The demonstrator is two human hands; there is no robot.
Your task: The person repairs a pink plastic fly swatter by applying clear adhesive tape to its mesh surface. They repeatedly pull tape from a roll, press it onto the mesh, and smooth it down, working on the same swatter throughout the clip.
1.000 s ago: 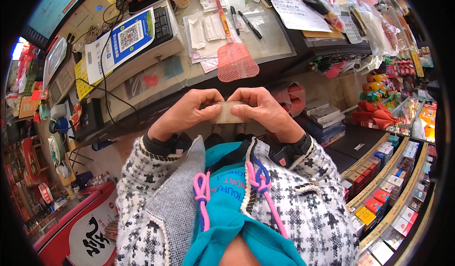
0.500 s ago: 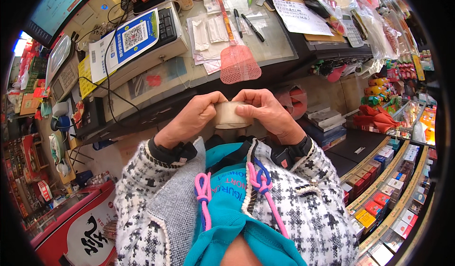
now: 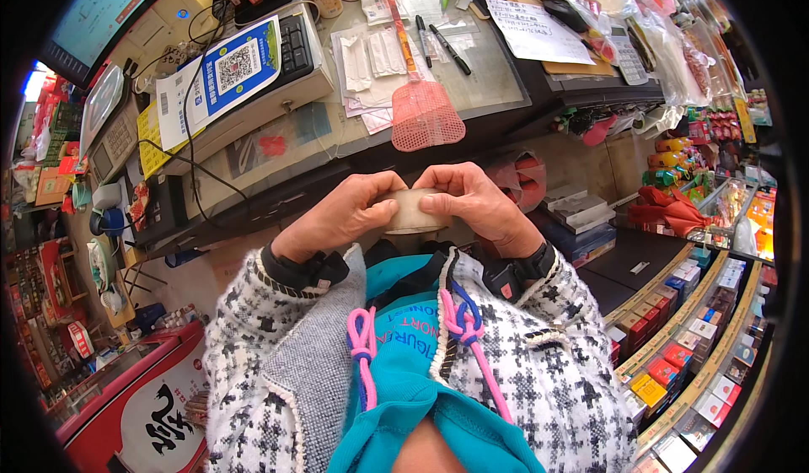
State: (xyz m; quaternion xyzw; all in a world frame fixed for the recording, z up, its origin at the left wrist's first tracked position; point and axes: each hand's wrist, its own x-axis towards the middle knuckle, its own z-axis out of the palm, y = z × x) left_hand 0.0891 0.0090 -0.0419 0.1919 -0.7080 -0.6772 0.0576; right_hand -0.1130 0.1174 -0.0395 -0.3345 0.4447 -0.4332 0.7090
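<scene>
A cream-white roll of tape (image 3: 415, 212) is held in front of my chest, just short of the counter's edge. My left hand (image 3: 361, 206) pinches its left side, with the thumb on the near face and the fingers bent at the top. My right hand (image 3: 465, 201) grips the right side, its thumb pressed flat on the near face. Both sets of fingertips meet close together at the top rim, and they hide the far side of the roll. Beyond the hands, a pink fly swatter (image 3: 428, 115) lies on the counter with its head over the edge.
On the counter (image 3: 497, 94) lie two black pens (image 3: 450, 49), paper packets (image 3: 371, 56), a handwritten sheet (image 3: 539, 32) and a calculator (image 3: 627, 56). A cash drawer (image 3: 253, 106) with a keyboard stands to the left. Shelves of small boxes (image 3: 674, 355) curve along the right.
My left thumb has slid right and down across the near face of the roll. The roll is tipped slightly more, while my right hand has barely moved.
</scene>
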